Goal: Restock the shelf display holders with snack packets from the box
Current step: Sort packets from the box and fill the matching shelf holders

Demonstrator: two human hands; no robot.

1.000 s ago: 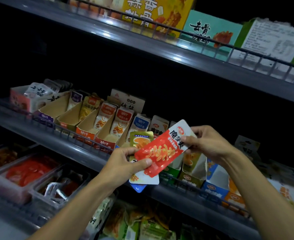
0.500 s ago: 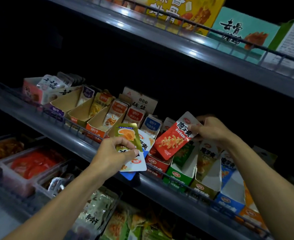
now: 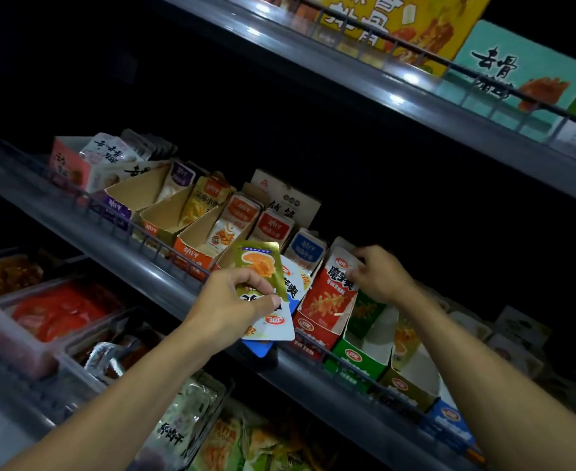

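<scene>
My right hand (image 3: 380, 275) pinches the top of a red snack packet (image 3: 330, 294) that stands inside the red display holder (image 3: 313, 329) on the middle shelf. My left hand (image 3: 232, 309) holds a small fan of packets just left of it: a green-gold packet (image 3: 262, 266) in front, with white and blue packets (image 3: 288, 321) behind. A green holder (image 3: 359, 360) and an olive holder (image 3: 405, 385) stand to the right of the red one. No box shows in the frame.
A row of cardboard holders (image 3: 191, 239) with purple, yellow and orange packets runs left along the wire-railed middle shelf (image 3: 143, 263). The upper shelf (image 3: 415, 96) carries large boxes. Below lie clear tubs (image 3: 48, 321) of red snacks and bagged goods (image 3: 191, 423).
My right hand took the red packet out of my left hand's fan, carried it right and lowered it into the red holder. My left hand kept the other packets.
</scene>
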